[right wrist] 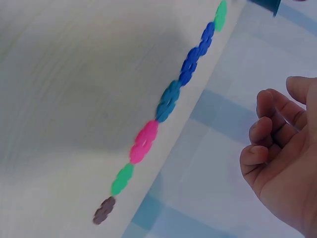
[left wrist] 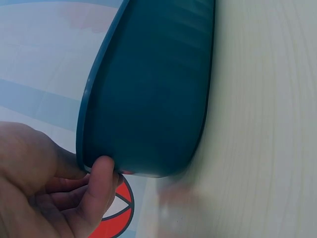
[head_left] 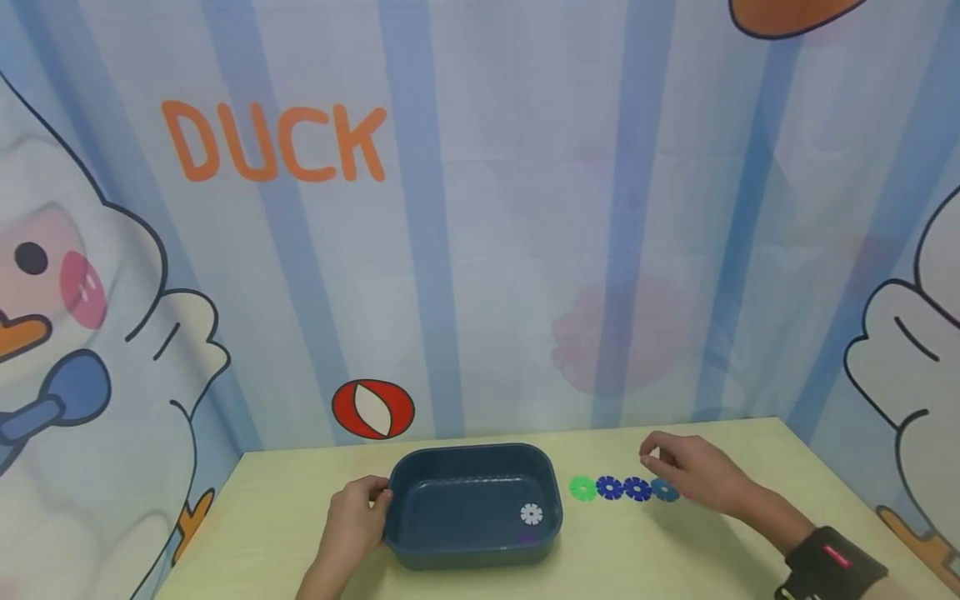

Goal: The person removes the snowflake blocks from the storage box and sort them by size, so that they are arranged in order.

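Note:
On the table stands a dark blue rectangular basin (head_left: 472,557). My left hand (head_left: 352,521) grips its left end, thumb and fingers pinching the rim, as the left wrist view also shows. Inside, toward the right, lie a white notched disc (head_left: 531,514) and a purple disc (head_left: 528,539). My right hand (head_left: 701,471) hovers above a row of flat notched discs, its fingers loosely curled and nothing between them. From the basin outward, the row runs green (head_left: 582,489), two dark blue, teal, then a pink disc (right wrist: 144,142), another green disc (right wrist: 122,179) and a brownish disc (right wrist: 104,210).
The pale wooden table (head_left: 300,475) ends at a hanging striped curtain (head_left: 510,250) printed with ducks and orange lettering. A black band (head_left: 832,567) circles my right wrist. The row of discs lies near the table's back edge.

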`<action>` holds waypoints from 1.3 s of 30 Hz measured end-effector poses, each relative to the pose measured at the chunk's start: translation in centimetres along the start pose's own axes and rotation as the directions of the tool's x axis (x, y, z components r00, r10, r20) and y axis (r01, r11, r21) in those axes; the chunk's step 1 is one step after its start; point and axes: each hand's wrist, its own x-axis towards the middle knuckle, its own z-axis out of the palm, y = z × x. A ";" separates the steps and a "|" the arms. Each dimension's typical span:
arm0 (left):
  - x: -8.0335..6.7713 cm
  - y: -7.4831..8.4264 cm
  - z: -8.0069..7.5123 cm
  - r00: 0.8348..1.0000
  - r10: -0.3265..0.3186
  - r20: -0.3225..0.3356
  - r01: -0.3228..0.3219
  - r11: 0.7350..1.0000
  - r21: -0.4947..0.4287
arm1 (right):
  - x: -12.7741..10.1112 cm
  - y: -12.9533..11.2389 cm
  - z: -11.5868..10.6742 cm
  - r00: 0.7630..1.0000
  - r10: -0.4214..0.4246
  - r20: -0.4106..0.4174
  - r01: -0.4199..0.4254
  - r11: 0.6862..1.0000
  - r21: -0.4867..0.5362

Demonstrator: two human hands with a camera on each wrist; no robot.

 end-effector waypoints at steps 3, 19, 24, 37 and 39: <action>0.0 0.0 0.0 1.000 0.003 -0.002 -0.003 1.000 -0.004 | 0.5 -1.0 0.4 0.999 -0.023 0.029 0.023 1.000 -0.020; 0.1 -0.2 0.1 1.000 0.008 -0.008 -0.008 1.000 -0.003 | 2.8 -4.5 3.4 0.971 -0.238 -0.033 0.231 0.961 -0.151; 0.2 -0.2 0.0 1.000 0.008 -0.007 -0.008 1.000 0.019 | 3.8 -6.2 4.2 0.946 -0.318 -0.056 0.301 0.932 -0.202; 0.2 -0.2 0.0 1.000 0.013 0.003 -0.013 1.000 0.007 | 6.0 -9.5 6.9 0.932 -0.357 -0.065 0.319 0.891 -0.323; 0.1 -0.1 0.0 1.000 0.011 0.003 -0.011 1.000 0.002 | 6.2 -9.9 7.1 0.926 -0.375 -0.036 0.340 0.874 -0.348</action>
